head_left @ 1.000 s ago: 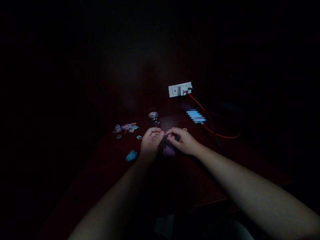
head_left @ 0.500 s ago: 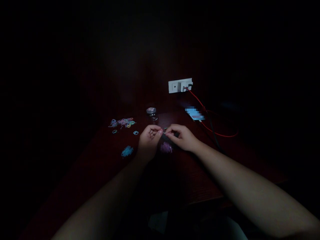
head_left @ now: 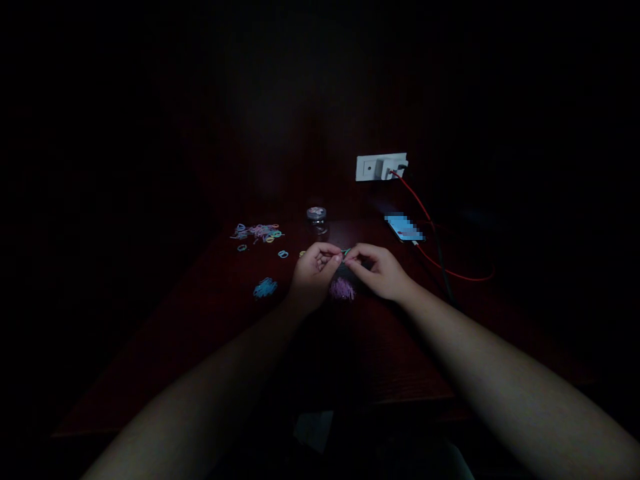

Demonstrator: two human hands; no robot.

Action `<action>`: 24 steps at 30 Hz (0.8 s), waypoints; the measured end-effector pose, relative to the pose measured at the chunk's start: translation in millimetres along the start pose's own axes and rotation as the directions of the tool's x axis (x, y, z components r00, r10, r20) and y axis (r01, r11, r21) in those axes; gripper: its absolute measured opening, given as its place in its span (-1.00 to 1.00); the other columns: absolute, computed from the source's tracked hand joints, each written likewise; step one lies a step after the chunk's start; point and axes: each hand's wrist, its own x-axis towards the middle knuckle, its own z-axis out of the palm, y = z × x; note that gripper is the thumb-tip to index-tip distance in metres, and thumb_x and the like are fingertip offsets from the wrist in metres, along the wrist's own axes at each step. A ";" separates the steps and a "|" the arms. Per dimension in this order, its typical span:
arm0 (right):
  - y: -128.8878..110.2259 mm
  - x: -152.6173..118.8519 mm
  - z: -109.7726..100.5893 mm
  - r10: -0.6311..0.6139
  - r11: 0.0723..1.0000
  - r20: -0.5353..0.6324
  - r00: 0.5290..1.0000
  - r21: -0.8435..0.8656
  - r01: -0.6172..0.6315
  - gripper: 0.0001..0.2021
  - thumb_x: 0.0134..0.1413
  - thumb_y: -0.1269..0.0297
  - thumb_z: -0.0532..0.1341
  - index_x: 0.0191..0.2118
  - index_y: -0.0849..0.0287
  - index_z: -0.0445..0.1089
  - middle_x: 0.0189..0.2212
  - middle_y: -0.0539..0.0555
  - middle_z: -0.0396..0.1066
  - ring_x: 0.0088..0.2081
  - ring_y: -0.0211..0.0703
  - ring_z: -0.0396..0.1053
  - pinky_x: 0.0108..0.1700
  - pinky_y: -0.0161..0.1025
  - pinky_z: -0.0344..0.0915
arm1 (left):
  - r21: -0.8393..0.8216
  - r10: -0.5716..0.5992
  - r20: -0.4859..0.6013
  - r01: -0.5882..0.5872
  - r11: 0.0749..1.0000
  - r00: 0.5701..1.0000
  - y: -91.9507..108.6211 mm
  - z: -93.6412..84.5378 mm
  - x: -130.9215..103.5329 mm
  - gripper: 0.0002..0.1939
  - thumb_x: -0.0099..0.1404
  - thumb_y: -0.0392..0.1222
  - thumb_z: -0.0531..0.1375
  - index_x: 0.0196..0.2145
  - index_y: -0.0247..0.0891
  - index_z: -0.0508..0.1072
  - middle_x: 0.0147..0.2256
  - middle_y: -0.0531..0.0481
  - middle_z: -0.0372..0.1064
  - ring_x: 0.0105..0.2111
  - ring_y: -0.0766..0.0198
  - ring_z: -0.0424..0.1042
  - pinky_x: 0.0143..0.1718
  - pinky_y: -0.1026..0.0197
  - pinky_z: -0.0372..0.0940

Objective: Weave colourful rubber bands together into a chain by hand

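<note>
Pinching in close, the two hands meet over the far half of the desk (head_left: 225, 347), fingertips almost touching! The left hand (head_left: 316, 270) has thumb and forefinger closed on a thin green band (head_left: 346, 252), and the right hand (head_left: 380, 270) comes at it from the other side, its grip just as narrow. The band sits right between them, too small to make out its full shape. Something dark lies below the fingertips, too dim to name.

Just nearer the desk's front edge, between the wrists, there's the purple pile (head_left: 343, 289). Over to the left, the blue pile (head_left: 265, 288), and beyond it, by the far left corner, the mixed-colour pile (head_left: 259, 232). A blue loop (head_left: 283, 254) and a dark green loop (head_left: 242, 248) lie loose on this side of it, with a yellow loop (head_left: 303, 254) peeking out just beside the left hand.

Up near the far edge stands the lidded jar (head_left: 317, 220). Right of it, the phone (head_left: 404, 227) glows, a red cable (head_left: 450, 272) plugged in; above, the white socket plate (head_left: 367, 168) carries a plugged-in adapter (head_left: 387, 169).
</note>
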 end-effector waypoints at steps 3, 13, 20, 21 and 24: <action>2.4 0.3 -0.7 -0.010 1.000 -0.007 1.000 -0.008 0.010 -0.85 0.11 0.27 0.17 -0.37 0.23 0.40 -0.47 0.03 0.36 -0.42 -0.24 0.27 -0.34 -0.29 0.22 | -0.006 -0.015 -0.022 0.015 1.000 1.000 1.8 0.1 0.7 -0.86 0.17 -0.25 0.22 -0.28 -0.28 0.38 -0.36 -0.01 0.42 -0.34 0.32 0.42 -0.27 0.26 0.31; 6.5 1.0 -2.2 -0.007 0.999 -0.023 1.000 -0.048 0.005 -0.86 0.10 0.28 0.18 -0.38 0.22 0.41 -0.46 0.05 0.40 -0.41 -0.23 0.30 -0.34 -0.30 0.23 | 0.234 -0.007 -0.004 0.008 0.972 1.000 1.9 -6.9 -2.3 -0.80 0.13 -0.22 0.25 -0.25 -0.27 0.43 -0.34 -0.03 0.44 -0.42 0.37 0.37 -0.41 0.32 0.26; 8.3 0.7 -2.9 -0.025 0.998 -0.023 0.999 -0.061 0.024 -0.86 0.11 0.29 0.17 -0.36 0.23 0.44 -0.43 0.06 0.41 -0.38 -0.22 0.32 -0.31 -0.27 0.24 | 0.291 0.008 0.019 -0.014 0.957 1.000 -3.0 -8.8 -0.4 -0.83 0.14 -0.22 0.25 -0.27 -0.29 0.45 -0.34 -0.05 0.46 -0.40 0.36 0.39 -0.42 0.33 0.27; 8.7 0.7 -2.9 -0.029 0.998 -0.023 0.999 -0.061 0.027 -0.86 0.12 0.29 0.17 -0.36 0.23 0.44 -0.43 0.06 0.41 -0.37 -0.22 0.33 -0.30 -0.27 0.24 | 0.295 0.011 0.021 -0.017 0.955 1.000 -2.8 -9.0 -0.3 -0.83 0.14 -0.22 0.24 -0.27 -0.29 0.45 -0.35 -0.05 0.46 -0.41 0.36 0.38 -0.42 0.33 0.27; 10.0 0.8 -2.7 -0.032 0.998 -0.022 0.999 -0.060 0.031 -0.85 0.12 0.30 0.17 -0.36 0.23 0.44 -0.43 0.05 0.41 -0.37 -0.22 0.33 -0.30 -0.28 0.25 | 0.317 0.033 0.025 -0.039 0.947 0.999 -1.3 -9.2 -0.1 -0.84 0.15 -0.24 0.23 -0.27 -0.29 0.45 -0.35 -0.05 0.45 -0.41 0.37 0.37 -0.41 0.32 0.27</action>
